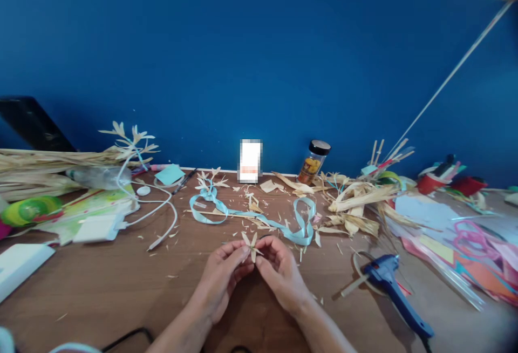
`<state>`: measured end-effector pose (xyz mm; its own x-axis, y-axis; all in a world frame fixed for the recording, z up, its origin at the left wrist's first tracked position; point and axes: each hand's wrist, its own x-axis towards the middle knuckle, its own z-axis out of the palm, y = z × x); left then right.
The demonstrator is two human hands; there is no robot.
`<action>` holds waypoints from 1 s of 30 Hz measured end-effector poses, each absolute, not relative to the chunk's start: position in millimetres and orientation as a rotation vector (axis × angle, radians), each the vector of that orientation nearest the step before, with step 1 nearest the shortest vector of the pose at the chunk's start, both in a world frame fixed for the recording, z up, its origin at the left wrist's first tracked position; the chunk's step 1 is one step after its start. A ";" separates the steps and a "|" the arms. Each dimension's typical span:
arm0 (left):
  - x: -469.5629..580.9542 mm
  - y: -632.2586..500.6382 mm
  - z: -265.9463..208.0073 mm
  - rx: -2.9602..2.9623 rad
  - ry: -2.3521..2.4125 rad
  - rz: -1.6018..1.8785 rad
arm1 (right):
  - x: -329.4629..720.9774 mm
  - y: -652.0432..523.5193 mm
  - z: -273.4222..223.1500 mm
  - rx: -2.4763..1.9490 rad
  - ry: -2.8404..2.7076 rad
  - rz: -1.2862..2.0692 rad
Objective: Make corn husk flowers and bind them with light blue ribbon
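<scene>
Both hands meet low in the middle of the view, above the brown table (133, 293). Between their fingertips is a small pale flower of dried husk petals (253, 247). My left hand (224, 275) pinches its left side between thumb and fingers. On the other side, my right hand (280, 275) has thumb and forefinger closed on the petals. What lies under the flower is hidden by the fingers. Just beyond the hands, a light blue ribbon (259, 216) runs in loops across the table, and another husk flower (210, 181) rests by its left end.
At right lies a blue glue gun (399, 291). Behind it are dried husks (358, 202) and pink craft sheets (493, 258). A black-lidded jar (313, 161) stands near the blue wall (259, 61). White cable (156, 210), a white adapter (99, 228) and a plastic bottle (99, 177) occupy the left.
</scene>
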<state>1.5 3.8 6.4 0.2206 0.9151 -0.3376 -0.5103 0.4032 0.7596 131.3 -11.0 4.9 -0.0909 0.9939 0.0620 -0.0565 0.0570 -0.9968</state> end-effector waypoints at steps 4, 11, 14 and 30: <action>1.8 3.6 5.4 0.615 0.871 1.029 | 131.0 -11.1 7.1 -1.063 -1.207 1.289; 4.5 2.6 2.7 0.758 0.999 1.052 | 131.1 -10.2 3.4 -1.041 -1.167 1.284; 4.3 2.2 0.0 0.824 1.027 1.055 | 130.0 -11.2 2.8 -1.037 -1.162 1.291; 5.2 2.3 -2.8 0.849 1.010 0.992 | 135.5 -5.9 -1.7 -1.169 -1.031 1.350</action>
<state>5.2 2.3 -2.8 0.2060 0.9388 -0.2760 -0.2594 0.3243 0.9097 135.5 -5.9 -1.7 0.0011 0.9944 -0.1057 -0.1600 -0.1041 -0.9816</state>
